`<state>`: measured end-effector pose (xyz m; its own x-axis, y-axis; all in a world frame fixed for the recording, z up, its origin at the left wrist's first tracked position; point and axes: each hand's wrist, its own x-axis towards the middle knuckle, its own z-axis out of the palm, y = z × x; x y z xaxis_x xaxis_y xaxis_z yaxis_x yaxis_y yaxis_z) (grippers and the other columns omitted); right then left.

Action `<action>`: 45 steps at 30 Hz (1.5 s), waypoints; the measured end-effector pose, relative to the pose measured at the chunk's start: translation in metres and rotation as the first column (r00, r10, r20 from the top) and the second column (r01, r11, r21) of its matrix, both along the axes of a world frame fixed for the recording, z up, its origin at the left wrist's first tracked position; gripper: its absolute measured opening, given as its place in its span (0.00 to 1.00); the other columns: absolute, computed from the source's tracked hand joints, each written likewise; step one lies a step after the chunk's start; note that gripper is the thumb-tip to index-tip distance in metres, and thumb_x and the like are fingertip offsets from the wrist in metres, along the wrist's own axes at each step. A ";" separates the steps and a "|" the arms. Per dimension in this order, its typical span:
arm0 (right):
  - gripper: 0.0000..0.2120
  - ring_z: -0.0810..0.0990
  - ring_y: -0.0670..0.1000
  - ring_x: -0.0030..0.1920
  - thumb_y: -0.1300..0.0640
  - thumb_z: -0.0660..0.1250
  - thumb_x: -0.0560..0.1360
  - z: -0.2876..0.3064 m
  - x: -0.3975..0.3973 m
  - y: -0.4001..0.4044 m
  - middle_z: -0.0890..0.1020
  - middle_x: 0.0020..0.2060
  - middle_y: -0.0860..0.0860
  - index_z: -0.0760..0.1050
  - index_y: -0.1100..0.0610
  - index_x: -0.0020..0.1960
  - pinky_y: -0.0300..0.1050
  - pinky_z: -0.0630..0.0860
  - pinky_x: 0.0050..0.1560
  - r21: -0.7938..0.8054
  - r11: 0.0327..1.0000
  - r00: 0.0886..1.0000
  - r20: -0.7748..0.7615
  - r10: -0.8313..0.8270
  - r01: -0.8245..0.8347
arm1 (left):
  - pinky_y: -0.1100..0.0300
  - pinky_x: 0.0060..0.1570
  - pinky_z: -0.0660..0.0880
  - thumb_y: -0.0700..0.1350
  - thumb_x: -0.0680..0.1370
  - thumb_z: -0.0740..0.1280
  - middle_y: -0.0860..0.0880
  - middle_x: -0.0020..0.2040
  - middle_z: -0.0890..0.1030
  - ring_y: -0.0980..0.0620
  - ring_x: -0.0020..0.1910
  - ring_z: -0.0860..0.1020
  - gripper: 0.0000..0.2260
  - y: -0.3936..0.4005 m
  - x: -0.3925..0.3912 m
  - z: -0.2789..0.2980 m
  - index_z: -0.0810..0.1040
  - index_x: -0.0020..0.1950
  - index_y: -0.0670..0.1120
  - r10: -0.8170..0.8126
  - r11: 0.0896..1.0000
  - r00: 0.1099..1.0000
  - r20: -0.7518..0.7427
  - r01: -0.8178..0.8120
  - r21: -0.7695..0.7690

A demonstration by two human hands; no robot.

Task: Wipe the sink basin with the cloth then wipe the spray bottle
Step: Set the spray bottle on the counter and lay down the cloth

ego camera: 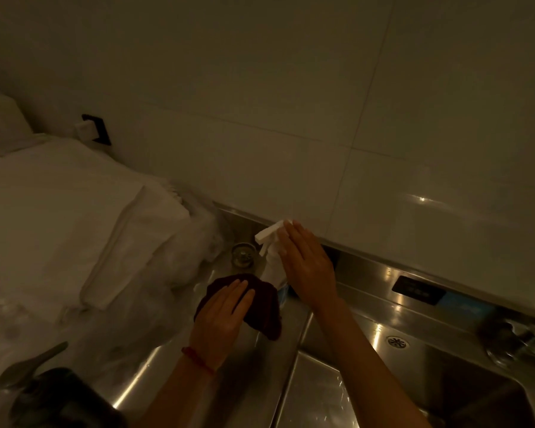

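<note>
A white spray bottle (271, 254) stands on the steel counter by the wall, left of the sink basin (368, 393). My right hand (306, 264) lies against the bottle's right side with fingers stretched along the trigger head; a full grip cannot be made out. A dark maroon cloth (264, 307) lies bunched on the counter at the bottle's foot. My left hand (223, 316) rests flat on top of it, fingers extended. The lower part of the bottle is hidden by the cloth and my hands.
A sink strainer plug (243, 256) sits left of the bottle. Folded white towels in plastic wrap (84, 230) fill the left counter. A faucet (519, 341) is at the right, a dark object (62, 400) and a spoon (28, 366) at the lower left. The tiled wall (322, 118) rises close behind.
</note>
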<state>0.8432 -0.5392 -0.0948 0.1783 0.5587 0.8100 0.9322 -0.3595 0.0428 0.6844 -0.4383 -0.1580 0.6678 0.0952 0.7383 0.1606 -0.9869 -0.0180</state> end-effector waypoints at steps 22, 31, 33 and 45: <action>0.22 0.76 0.56 0.61 0.48 0.63 0.74 -0.009 -0.071 -0.115 0.78 0.60 0.58 0.75 0.62 0.60 0.52 0.68 0.63 -0.245 0.968 0.964 -0.238 -0.122 0.062 | 0.48 0.36 0.82 0.35 0.57 0.82 0.37 0.44 0.85 0.41 0.42 0.86 0.19 -0.078 0.018 0.040 0.85 0.45 0.33 -0.222 0.975 0.975 -0.032 0.221 -0.013; 0.27 0.82 0.55 0.52 0.60 0.79 0.60 -0.014 -0.082 -0.149 0.82 0.52 0.59 0.77 0.65 0.57 0.48 0.78 0.52 -0.237 0.931 0.935 -0.155 -0.318 0.277 | 0.50 0.32 0.82 0.32 0.47 0.84 0.37 0.42 0.86 0.42 0.40 0.86 0.26 -0.116 0.037 0.046 0.84 0.44 0.33 -0.375 0.926 0.921 -0.107 0.367 -0.091; 0.27 0.84 0.53 0.48 0.60 0.81 0.56 -0.017 -0.082 -0.154 0.84 0.48 0.57 0.79 0.64 0.53 0.44 0.79 0.49 -0.197 0.927 0.927 -0.138 -0.349 0.320 | 0.51 0.32 0.82 0.32 0.47 0.84 0.38 0.42 0.86 0.42 0.39 0.86 0.27 -0.123 0.041 0.045 0.85 0.44 0.33 -0.398 0.917 0.909 -0.120 0.389 -0.094; 0.25 0.84 0.51 0.48 0.61 0.82 0.53 -0.034 -0.038 -0.192 0.85 0.47 0.55 0.82 0.61 0.49 0.42 0.80 0.45 -0.129 0.917 0.901 -0.179 -0.396 0.378 | 0.52 0.34 0.83 0.39 0.49 0.85 0.39 0.46 0.86 0.44 0.42 0.86 0.29 -0.154 0.079 0.031 0.85 0.48 0.36 -0.403 0.913 0.898 -0.179 0.381 -0.142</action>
<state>0.8051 -0.7313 -0.1292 0.5455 0.4808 0.6864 0.7130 -0.6968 -0.0786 0.7632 -0.5922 -0.1266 0.7988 -0.1382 0.5855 -0.2361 -0.9672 0.0938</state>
